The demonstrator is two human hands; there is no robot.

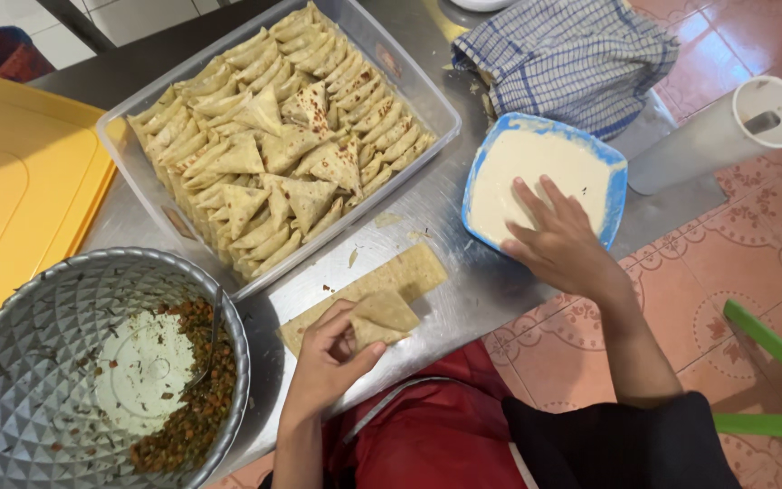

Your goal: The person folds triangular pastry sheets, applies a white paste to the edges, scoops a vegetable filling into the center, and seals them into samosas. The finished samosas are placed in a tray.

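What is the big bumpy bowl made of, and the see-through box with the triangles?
The bowl looks like thin metal, probably aluminium: grey, shiny, pressed in a diamond pattern. The box looks like clear plastic: you can see the triangle pastries through its walls.

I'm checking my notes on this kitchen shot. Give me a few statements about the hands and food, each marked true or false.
1. The left hand holds a partly folded pastry strip. True.
2. The right hand grips a spoon. False: its fingers reach into the blue bowl of white paste.
3. The clear tub is full of folded triangles. True.
4. The metal bowl is heaped with filling. False: only a little remains on one side.
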